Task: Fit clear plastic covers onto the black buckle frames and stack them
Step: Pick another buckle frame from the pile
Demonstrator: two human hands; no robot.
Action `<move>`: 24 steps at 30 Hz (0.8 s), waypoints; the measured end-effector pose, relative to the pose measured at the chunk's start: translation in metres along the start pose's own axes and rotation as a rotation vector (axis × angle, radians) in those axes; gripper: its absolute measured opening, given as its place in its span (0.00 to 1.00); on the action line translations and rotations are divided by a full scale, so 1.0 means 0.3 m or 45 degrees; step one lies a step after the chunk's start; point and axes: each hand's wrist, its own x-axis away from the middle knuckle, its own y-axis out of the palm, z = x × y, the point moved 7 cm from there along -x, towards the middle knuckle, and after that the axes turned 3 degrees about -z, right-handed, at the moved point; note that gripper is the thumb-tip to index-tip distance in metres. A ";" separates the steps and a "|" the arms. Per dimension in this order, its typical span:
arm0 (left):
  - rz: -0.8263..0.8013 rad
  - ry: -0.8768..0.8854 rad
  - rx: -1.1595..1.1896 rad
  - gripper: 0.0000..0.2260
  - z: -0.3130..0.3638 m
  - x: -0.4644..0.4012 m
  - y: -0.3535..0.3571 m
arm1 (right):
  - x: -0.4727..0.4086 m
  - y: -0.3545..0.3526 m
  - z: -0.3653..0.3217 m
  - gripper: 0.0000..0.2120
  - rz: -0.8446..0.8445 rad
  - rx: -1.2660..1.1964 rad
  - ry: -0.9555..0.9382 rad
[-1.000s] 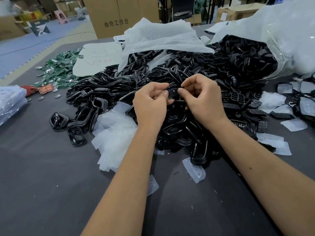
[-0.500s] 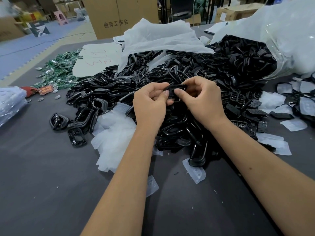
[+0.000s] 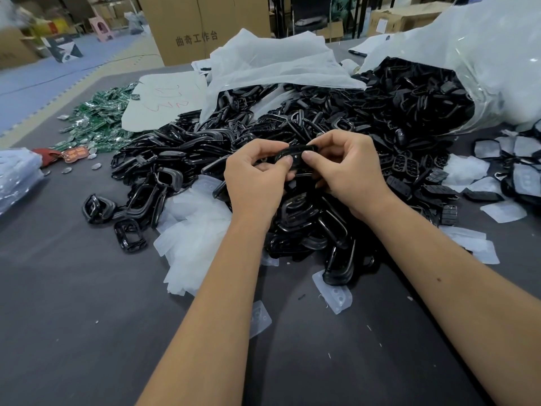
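A black buckle frame is held above a big heap of black frames on the grey table. My left hand pinches its left side and my right hand pinches its right side, thumbs pressing on the near face. I cannot tell whether a clear cover sits on it. A pile of clear plastic covers lies left of my left forearm. Single covers lie by the heap's near edge.
A clear bag spilling more frames lies at the back right, with white sheeting behind the heap. Green circuit boards are at the back left. Covered pieces sit at the far right. Cardboard boxes stand beyond the table.
Both hands have lifted the frame slightly and turned it, so its long side now faces me between the two thumbs.
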 end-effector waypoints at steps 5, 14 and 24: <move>0.015 0.071 -0.075 0.07 0.014 0.003 -0.009 | -0.015 -0.004 -0.043 0.05 -0.021 0.254 -0.071; 0.060 0.051 0.061 0.07 0.018 0.005 -0.014 | -0.029 -0.013 -0.135 0.08 -0.126 0.439 -0.150; 0.229 0.050 0.218 0.07 0.000 -0.007 -0.034 | -0.030 0.020 -0.090 0.10 -0.623 0.877 -0.216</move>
